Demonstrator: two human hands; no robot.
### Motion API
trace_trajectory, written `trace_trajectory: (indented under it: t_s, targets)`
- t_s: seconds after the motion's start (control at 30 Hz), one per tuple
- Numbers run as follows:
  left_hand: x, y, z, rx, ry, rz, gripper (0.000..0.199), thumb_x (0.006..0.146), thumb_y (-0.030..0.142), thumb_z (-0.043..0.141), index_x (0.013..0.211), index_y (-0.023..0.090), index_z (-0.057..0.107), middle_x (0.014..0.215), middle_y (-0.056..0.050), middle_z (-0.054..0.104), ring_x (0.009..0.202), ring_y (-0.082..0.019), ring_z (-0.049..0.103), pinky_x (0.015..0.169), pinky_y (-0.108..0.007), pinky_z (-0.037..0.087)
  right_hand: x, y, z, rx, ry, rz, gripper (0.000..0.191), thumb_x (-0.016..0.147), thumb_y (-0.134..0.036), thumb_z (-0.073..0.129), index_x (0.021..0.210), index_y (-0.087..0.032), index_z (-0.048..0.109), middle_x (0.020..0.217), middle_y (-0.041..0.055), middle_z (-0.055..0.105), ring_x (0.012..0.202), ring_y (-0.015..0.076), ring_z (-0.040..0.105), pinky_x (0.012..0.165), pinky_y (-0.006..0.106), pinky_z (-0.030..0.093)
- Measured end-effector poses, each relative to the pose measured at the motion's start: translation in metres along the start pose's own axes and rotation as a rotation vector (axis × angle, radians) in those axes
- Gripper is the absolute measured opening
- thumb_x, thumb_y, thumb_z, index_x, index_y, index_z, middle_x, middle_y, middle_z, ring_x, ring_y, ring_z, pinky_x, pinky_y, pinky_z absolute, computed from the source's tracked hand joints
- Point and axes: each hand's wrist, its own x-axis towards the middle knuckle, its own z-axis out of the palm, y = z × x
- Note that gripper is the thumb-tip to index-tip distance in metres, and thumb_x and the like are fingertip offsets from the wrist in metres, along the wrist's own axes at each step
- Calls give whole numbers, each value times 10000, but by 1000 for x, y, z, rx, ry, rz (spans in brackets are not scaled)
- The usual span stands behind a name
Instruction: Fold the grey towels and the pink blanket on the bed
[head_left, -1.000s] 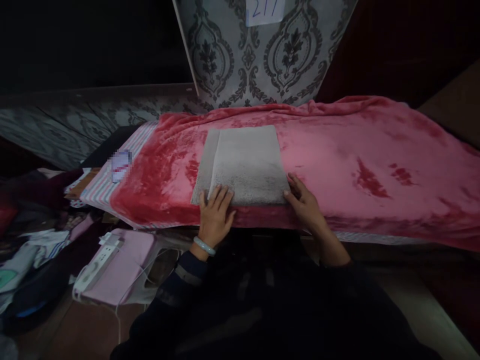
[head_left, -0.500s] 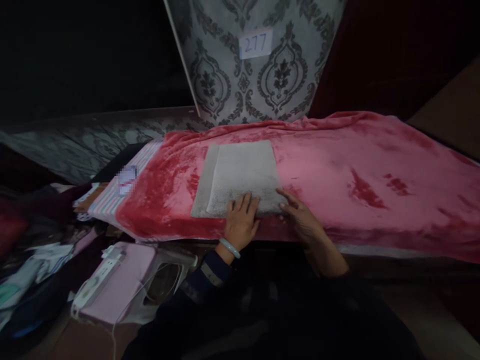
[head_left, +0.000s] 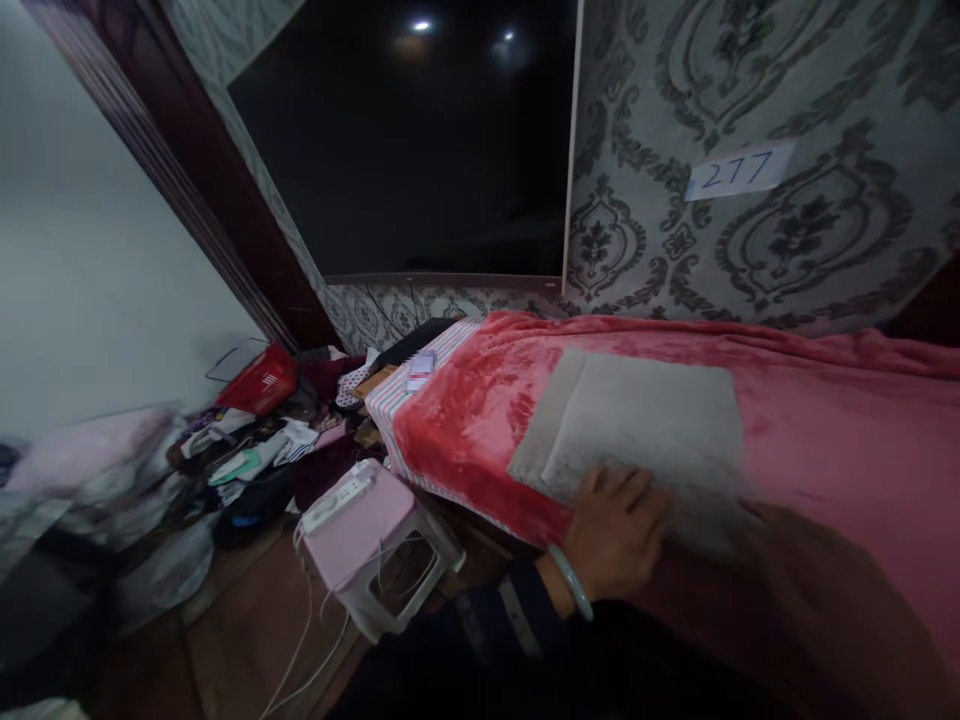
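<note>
A folded grey cloth, perhaps a towel (head_left: pixel 652 410), lies on a red and pink plush blanket (head_left: pixel 465 430), one layer set back so a strip shows along its left side. My left hand (head_left: pixel 619 530), with a pale bangle at the wrist, rests flat on the cloth's front edge, fingers extended and a little apart. At the front right corner of the cloth is my right hand (head_left: pixel 817 580). Motion smears its fingers, so whether they grip the corner is unclear.
A pink and white stool (head_left: pixel 367 535) bearing a power strip (head_left: pixel 341 497) stands left of the covered surface, cords trailing to the floor. Clothes and bags, including a red bag (head_left: pixel 262 378), are heaped farther left. A large dark screen (head_left: pixel 442 150) hangs behind.
My view has swung left, bringing the screen, stool and heap further into sight. Both hands stay at the cloth's front edge, and the cloth keeps its folded shape.
</note>
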Motion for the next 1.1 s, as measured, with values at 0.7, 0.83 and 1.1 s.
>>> trace_trajectory:
  t_s: [0.7, 0.83, 1.1]
  targets:
    - [0, -51, 23, 114, -24, -161, 717, 929, 610, 537, 1500, 180, 474, 1572, -220, 434, 1474, -358, 387, 1168, -618, 357, 13, -30, 61, -293, -121, -267, 550, 991, -392, 303, 1455, -289, 581, 1499, 87, 543, 1386, 328, 497, 1053, 579, 453]
    - [-6, -62, 20, 146, 16, -191, 691, 923, 564, 587, 1486, 176, 488, 1571, -222, 437, 1469, -369, 399, 1159, -641, 358, 5, -34, 51, -306, -178, -188, 539, 1011, -395, 339, 1506, -280, 520, 1560, 66, 468, 1447, 295, 427, 1121, 560, 420]
    - [-35, -57, 4, 121, 209, -91, 453, 975, 259, 521, 1417, 160, 537, 1510, -141, 544, 1458, -293, 434, 1196, -599, 354, 19, -39, 0, -34, -389, -144, 557, 1065, -447, 258, 1546, -256, 466, 1577, 81, 435, 1469, 280, 392, 1171, 559, 392]
